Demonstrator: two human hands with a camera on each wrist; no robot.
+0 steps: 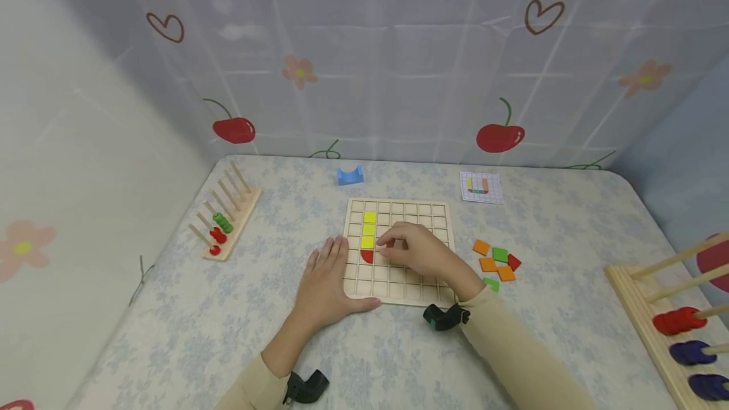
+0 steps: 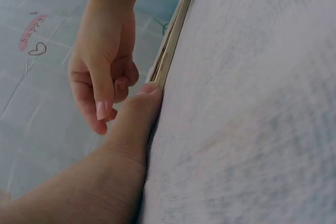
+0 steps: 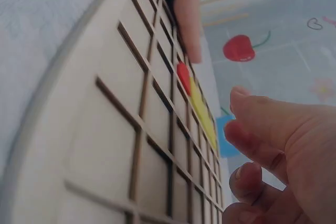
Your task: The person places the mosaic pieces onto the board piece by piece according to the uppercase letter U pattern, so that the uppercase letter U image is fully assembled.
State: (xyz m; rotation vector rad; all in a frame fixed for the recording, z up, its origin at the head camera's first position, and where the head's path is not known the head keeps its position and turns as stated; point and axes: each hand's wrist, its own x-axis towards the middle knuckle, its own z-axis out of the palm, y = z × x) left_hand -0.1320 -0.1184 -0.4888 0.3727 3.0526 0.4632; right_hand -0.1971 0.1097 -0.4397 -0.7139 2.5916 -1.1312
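A wooden grid board point(image 1: 398, 293) lies on the table. In one of its columns three yellow squares point(image 1: 368, 229) are lined up, with a rounded red piece point(image 1: 367, 257) right below them. My left hand point(image 1: 326, 283) lies with straight fingers along the board's left edge, its thumb by the front edge. Over the board hovers my right hand point(image 1: 418, 250), its fingers loosely bent just right of the red piece. The right wrist view shows the right thumb and fingers point(image 3: 257, 114) apart, nothing between them.
Orange tiles point(image 1: 488, 264), green tiles point(image 1: 500, 254) and a red piece point(image 1: 514, 262) lie right of the board. Behind are a pattern card point(image 1: 481, 188) and a blue block point(image 1: 350, 176). Peg racks with beads stand at left point(image 1: 242, 223) and right point(image 1: 635, 321).
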